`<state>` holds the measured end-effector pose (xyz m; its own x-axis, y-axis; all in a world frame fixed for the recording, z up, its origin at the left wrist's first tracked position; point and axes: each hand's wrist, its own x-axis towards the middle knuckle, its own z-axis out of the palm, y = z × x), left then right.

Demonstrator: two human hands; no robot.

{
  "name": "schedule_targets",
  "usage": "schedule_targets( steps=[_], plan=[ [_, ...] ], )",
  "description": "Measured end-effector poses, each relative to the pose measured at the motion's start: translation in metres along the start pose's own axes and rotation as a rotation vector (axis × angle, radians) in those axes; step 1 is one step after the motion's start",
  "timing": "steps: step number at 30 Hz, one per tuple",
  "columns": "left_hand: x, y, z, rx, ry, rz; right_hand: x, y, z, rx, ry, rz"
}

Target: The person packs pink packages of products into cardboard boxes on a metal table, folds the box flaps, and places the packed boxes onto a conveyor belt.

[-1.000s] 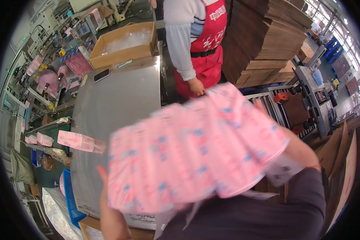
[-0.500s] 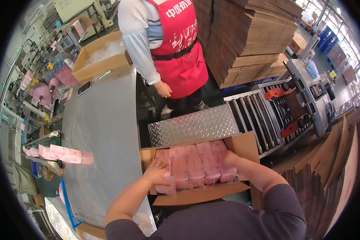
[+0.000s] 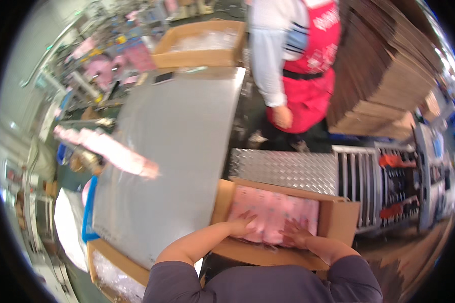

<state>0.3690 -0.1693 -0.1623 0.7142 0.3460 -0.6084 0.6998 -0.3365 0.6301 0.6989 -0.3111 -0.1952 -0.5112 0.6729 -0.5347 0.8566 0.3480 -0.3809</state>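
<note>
Pink plastic-wrapped packs (image 3: 274, 208) stand side by side in an open cardboard carton (image 3: 341, 222) in front of me. My left hand (image 3: 243, 225) lies on the packs at the left with its fingers spread. On the packs further right rests my right hand (image 3: 295, 234), its fingers also stretched out. Neither hand is wrapped round a pack. The carton's flaps are folded outward, and its bottom is hidden under the packs. To the left, a blurred row of similar pink packs (image 3: 117, 153) reaches onto the metal table (image 3: 182, 131).
A co-worker in a red apron (image 3: 308, 96) stands beyond the diamond-plate platform (image 3: 283, 164). A roller conveyor (image 3: 361, 177) continues to the right. Stacked flat cardboard (image 3: 384, 65) rises behind. Boxes of clear plastic (image 3: 202, 43) and a phone (image 3: 164, 78) are around the table.
The view has swung left, so the carton appears further right. My left hand has flattened onto the packs, and my right hand has moved inward from the right end. The pink row extends further onto the table.
</note>
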Motion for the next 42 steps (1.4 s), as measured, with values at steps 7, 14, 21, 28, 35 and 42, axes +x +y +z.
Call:
schedule_targets(
  steps=[7, 14, 21, 28, 35, 42],
  plan=[
    [-0.154, -0.060, -0.195, 0.016, 1.197, -0.123, 0.003, 0.008, 0.022, 0.009, -0.181, 0.107],
    [-0.264, -0.212, -0.257, 0.410, 1.267, -0.593, 0.124, -0.116, -0.138, 0.205, -0.112, -0.067],
    [-0.181, -0.127, -0.214, 0.253, 1.066, -0.176, 0.232, -0.264, -0.301, 0.046, 0.617, -0.046],
    [-0.290, -0.276, -0.337, -0.138, 1.439, -0.847, 0.285, -0.312, -0.316, -0.231, 0.499, 0.133],
    [-0.214, -0.208, -0.209, 0.330, 1.357, -0.003, 0.295, -0.314, -0.332, -0.237, 0.527, 0.176],
    [-0.289, -0.223, -0.327, -0.003, 1.498, -0.526, 0.308, -0.327, -0.330, -0.243, 0.493, 0.160]
  ],
)
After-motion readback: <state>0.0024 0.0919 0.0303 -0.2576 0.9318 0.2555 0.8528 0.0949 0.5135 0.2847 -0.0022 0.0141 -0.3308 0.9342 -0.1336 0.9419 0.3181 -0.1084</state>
